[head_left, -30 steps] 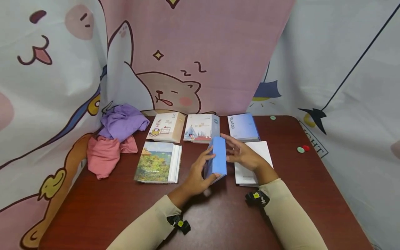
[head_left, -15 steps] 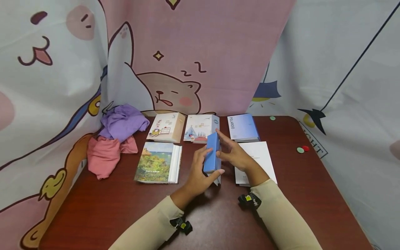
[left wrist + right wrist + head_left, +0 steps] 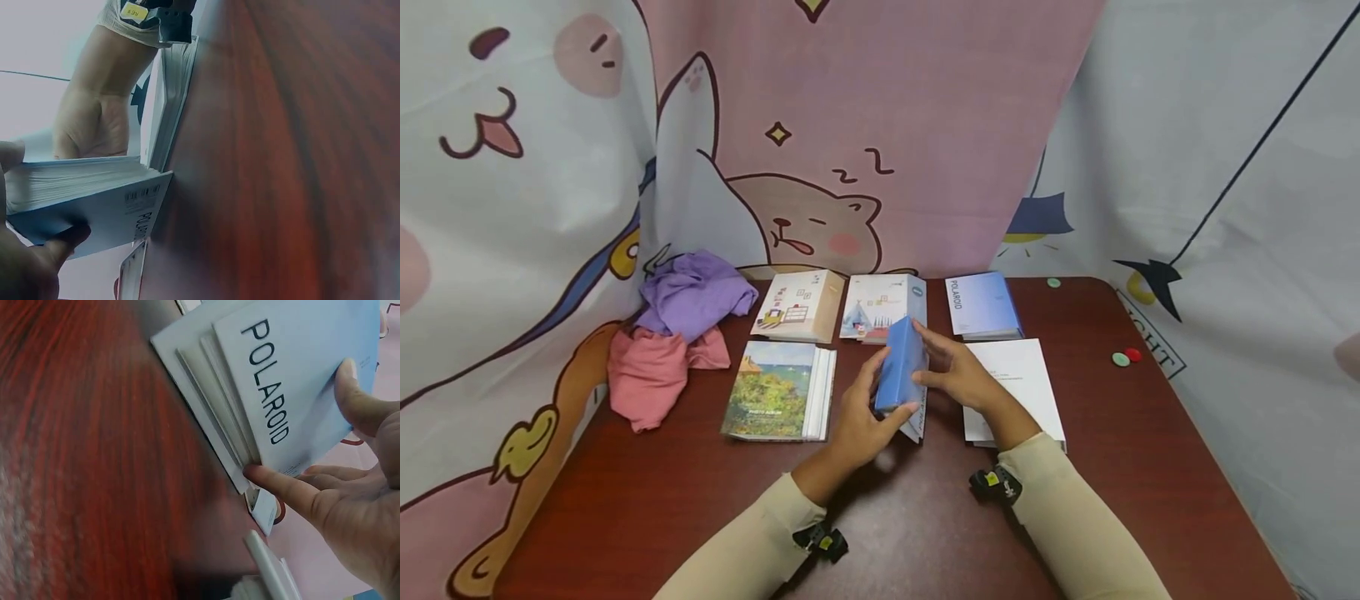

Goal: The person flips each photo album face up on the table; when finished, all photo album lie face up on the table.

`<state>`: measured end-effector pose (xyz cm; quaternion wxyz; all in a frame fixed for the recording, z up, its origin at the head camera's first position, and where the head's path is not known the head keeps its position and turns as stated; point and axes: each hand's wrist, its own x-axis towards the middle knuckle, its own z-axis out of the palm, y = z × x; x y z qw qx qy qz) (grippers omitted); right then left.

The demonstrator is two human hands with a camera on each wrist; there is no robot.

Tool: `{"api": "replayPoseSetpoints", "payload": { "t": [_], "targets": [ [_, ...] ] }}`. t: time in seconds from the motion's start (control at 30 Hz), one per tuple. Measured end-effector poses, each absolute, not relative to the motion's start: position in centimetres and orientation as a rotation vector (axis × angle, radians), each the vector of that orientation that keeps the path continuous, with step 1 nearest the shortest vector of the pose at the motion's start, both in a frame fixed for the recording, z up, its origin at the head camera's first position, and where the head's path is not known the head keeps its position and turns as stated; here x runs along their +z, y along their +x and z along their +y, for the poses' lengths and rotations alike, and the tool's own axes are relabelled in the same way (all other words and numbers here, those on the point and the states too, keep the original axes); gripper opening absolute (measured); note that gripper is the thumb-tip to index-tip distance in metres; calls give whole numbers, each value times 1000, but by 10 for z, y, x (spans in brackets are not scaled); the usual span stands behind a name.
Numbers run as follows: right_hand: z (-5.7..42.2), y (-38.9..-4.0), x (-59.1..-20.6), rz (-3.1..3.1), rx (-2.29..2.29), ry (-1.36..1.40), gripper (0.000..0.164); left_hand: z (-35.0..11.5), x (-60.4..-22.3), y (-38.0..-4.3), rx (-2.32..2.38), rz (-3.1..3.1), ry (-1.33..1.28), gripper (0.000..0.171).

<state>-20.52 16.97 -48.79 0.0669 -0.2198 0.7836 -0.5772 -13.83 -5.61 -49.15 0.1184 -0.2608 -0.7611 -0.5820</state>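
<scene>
Both hands hold a blue photo album (image 3: 898,360) at the middle of the table, its spine turned up. "POLAROID" is printed on its pale blue cover (image 3: 300,381). The left hand (image 3: 859,421) grips the album from the left, with its thumb at the near end. From the right, the right hand (image 3: 964,375) holds it: in the right wrist view, the thumb lies on the cover and the index finger is at the end of the pages. The covers stand somewhat apart at the bottom, with the lower edge at the tabletop in the left wrist view.
A white album (image 3: 1015,383) lies under the right forearm side. A landscape-cover album (image 3: 771,390) lies left. Behind are a cream album (image 3: 796,304), a tent-picture album (image 3: 880,307) and another blue album (image 3: 983,304). Purple cloth (image 3: 696,292), pink cloth (image 3: 651,375) and buttons (image 3: 1122,360) lie at the sides.
The blue album has moved slightly left and tilted, and its covers have spread at the bottom. The right hand has shifted left along with it; both hands stay on the album.
</scene>
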Motion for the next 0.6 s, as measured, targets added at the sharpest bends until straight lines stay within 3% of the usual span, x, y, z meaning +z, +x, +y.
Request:
{"api": "replayPoseSetpoints", "payload": {
  "t": [0.6],
  "targets": [
    [150,-193,-500,2691,-1359,-536,75,-90,-486,-139,-1644,-2563,-516,95]
  ]
}}
